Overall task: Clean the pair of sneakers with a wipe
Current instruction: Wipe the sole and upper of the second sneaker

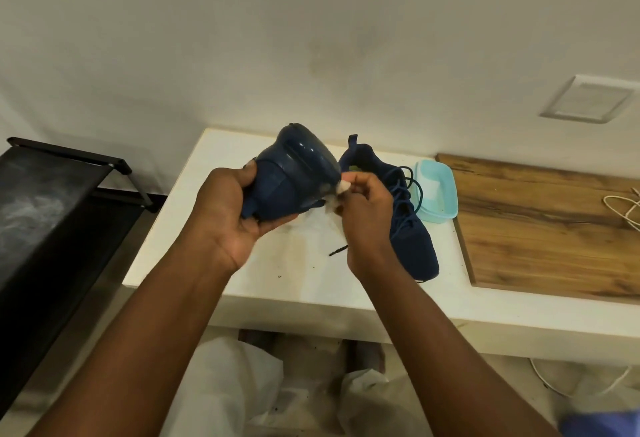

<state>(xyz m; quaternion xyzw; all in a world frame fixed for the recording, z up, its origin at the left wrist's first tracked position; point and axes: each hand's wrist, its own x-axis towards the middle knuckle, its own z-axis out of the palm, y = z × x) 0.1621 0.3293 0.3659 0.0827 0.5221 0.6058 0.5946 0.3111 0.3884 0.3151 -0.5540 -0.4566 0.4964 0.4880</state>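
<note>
Gripping a blue sneaker [294,176] around its soft knit upper, a person's left hand [225,218] holds it sole-up above the white desk [294,277] while the right hand [367,221] pinches a small white wipe [337,198] against the edge of the glossy sole. The shoe looks light and its fabric sides pliable, so the firmer heel and sole probably offer the steadiest hold, and the shiny sole may turn slippery once damp. The second sneaker [414,232] lies on the desk just beside a pale blue tub [440,194], laces loose, likely best lifted by the heel collar.
</note>
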